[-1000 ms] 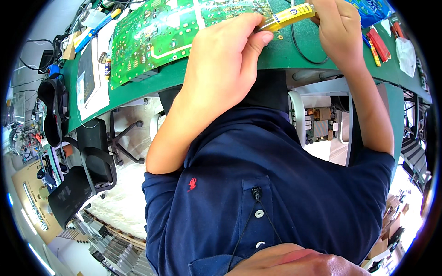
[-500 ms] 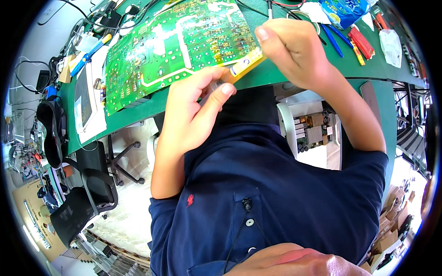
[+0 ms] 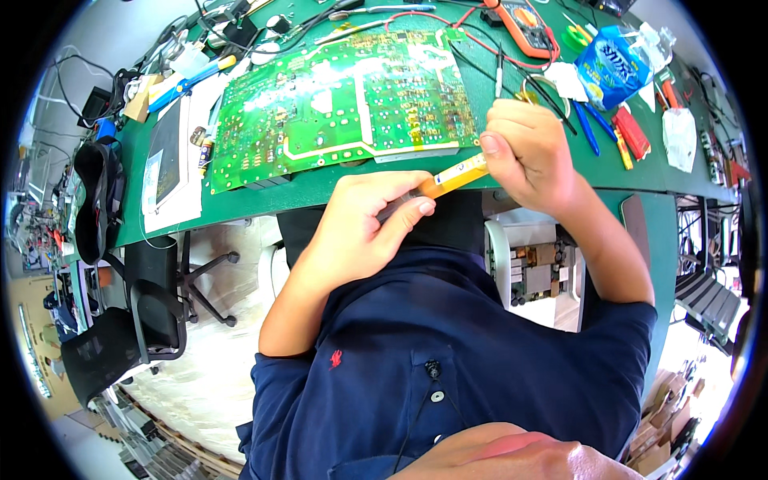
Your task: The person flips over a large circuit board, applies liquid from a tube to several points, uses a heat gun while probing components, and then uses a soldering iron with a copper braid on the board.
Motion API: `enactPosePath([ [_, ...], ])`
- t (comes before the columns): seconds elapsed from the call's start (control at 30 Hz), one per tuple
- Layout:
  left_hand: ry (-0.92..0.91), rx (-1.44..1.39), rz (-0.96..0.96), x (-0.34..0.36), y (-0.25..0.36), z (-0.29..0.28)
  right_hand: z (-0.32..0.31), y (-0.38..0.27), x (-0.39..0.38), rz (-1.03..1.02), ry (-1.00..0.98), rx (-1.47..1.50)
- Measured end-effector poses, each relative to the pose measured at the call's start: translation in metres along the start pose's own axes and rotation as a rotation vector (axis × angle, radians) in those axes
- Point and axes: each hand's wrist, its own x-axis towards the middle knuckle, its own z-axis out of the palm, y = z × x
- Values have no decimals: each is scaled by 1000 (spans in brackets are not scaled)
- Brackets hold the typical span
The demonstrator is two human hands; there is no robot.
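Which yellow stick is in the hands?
The yellow tube spanning from the left hand to the right hand; the other yellow stick lies on the green table, beside the red packet.

Person in the navy polo shirt (image 3: 472,344) has a slim yellow tube (image 3: 460,175) slung at a slant between both hands. Left hand (image 3: 364,228) is pinching one end, thumb against fingers, and the right hand (image 3: 530,152) is wrapped around the other, so I can't see either tip. Right by it, a big green circuit board (image 3: 336,112) lies on the green bench (image 3: 308,194). Orange multimeter (image 3: 522,28) past its far right corner, blue packet (image 3: 614,70) further right, black office chair (image 3: 152,300) over on the left.
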Motion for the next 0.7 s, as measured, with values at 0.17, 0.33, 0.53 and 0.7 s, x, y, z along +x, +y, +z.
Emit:
enactPosePath([
  [0.17, 269, 466, 322, 9, -3, 11, 14, -2, -9, 329, 149, 189],
  [0.33, 381, 957, 428, 18, -1, 16, 24, 2, -11, 825, 210, 454],
  [0.53, 411, 919, 505, 23, 9, -1, 20, 4, -6, 955, 121, 672],
  [0.7, 343, 502, 351, 15, 20, -14, -9, -17, 8, 599, 71, 420],
])
